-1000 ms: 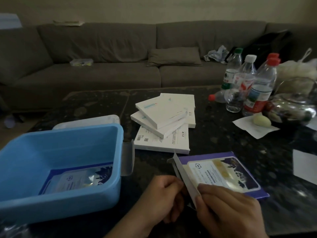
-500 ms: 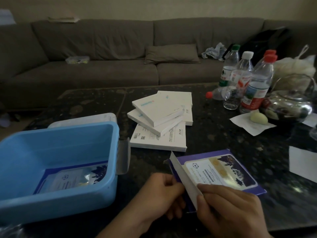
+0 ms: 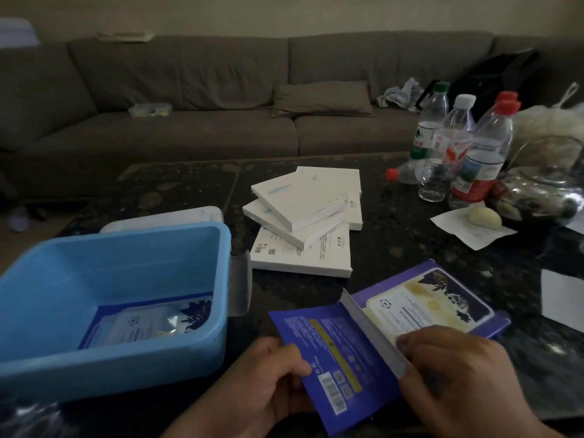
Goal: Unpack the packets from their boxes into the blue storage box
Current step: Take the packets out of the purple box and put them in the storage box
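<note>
One purple box (image 3: 426, 314) lies open at the near edge of the dark speckled table (image 3: 395, 248). The left hand (image 3: 271, 384) pinches a purple packet (image 3: 331, 358) half out of it; the right hand (image 3: 458, 380) holds the box's flap with curled fingers. One packet (image 3: 145, 324) lies in the blue storage box (image 3: 110, 368). Four white boxes (image 3: 303, 216) are stacked behind. Five bottles (image 3: 474, 153) cluster far right. A grey sofa (image 3: 189, 105) runs behind.
</note>
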The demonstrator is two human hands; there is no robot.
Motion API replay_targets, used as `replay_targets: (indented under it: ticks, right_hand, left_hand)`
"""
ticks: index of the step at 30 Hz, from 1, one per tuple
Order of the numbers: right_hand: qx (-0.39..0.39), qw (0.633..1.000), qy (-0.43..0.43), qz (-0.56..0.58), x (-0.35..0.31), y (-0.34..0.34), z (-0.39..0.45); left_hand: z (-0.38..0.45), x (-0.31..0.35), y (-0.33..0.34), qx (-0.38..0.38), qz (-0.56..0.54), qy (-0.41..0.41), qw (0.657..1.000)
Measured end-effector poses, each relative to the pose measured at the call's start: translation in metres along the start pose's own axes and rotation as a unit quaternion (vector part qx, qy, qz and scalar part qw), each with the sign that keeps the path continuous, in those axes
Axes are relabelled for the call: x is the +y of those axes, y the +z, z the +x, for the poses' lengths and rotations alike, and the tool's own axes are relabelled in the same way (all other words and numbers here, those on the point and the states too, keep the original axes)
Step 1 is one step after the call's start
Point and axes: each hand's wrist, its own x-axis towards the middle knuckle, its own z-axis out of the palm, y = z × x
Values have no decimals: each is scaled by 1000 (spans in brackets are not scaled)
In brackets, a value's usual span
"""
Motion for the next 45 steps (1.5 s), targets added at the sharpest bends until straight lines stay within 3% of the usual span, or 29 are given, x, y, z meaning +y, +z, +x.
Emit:
replay_targets:
  ticks: [8, 12, 14, 16, 17, 18, 20, 21, 22, 24, 27, 29, 30, 31, 33, 35, 37, 38, 40, 42, 45]
  right_hand:
    - [-78, 991, -79, 69, 6, -17, -6]
    - [3, 987, -154, -40, -11, -3, 2]
    - [76, 986, -145, 30, -18, -5, 7]
    - [155, 974, -126, 112, -17, -12, 12]
    - [179, 967, -111, 145, -17, -20, 18]
    - [189, 962, -90, 175, -19, -32, 27]
    - [172, 960, -66, 212, -34, -63, 53]
    - [151, 961, -69, 220, -46, -81, 68]
    - [114, 963, -79, 232, -61, -99, 84]
    - [-7, 964, -119, 238, -93, -131, 120]
    - [-178, 959, -195, 101, -139, -152, 174]
    - [-258, 938, -226, 50, -171, -147, 202]
    - [-281, 928, -242, 32, -188, -142, 214]
    - [-294, 922, -253, 6, -202, -134, 223]
    - [-263, 924, -272, -55, -224, -117, 236]
    - [-137, 948, -279, -68, -234, -101, 241]
    - [-5, 975, -216, 49, -231, -89, 239]
    - [12, 978, -158, 132, -226, -84, 237]
    - [-107, 956, -39, 270, -216, -77, 233]
    - [-268, 908, -5, 323, -207, -66, 232]
    - [-279, 892, -30, 355, -202, -50, 241]
  left_hand:
    - [-39, 20, 15, 17, 54, 68, 996]
    - [-58, 33, 8, -7, 26, 95, 995]
    - [-70, 43, 4, -13, 39, 103, 994]
    - [-87, 58, 2, 36, 92, 107, 989]
    - [-94, 63, -2, 80, 152, 123, 977]
    - [-104, 65, -7, 118, 268, 155, 944]
    - [-117, 80, -14, 251, 423, 258, 832]
    - [-123, 87, -16, 301, 452, 305, 782]
    - [-127, 91, -22, 324, 409, 370, 769]
    - [-124, 94, -34, 264, 305, 409, 818]
    - [-117, 91, -49, 61, 192, 324, 924]
    - [-115, 90, -57, -36, 95, 276, 956]
    - [-111, 95, -57, -64, 109, 255, 959]
    - [-107, 92, -58, -9, 119, 247, 962]
    - [-108, 92, -50, 96, 104, 311, 940]
    - [-110, 94, -45, 144, 65, 350, 923]
    - [-112, 98, -51, 198, 6, 364, 910]
    - [-114, 100, -56, 212, -16, 375, 902]
    - [-119, 102, -66, 216, -39, 400, 890]
    - [-124, 103, -73, 222, -41, 406, 885]
    - [-127, 104, -89, 304, 15, 422, 854]
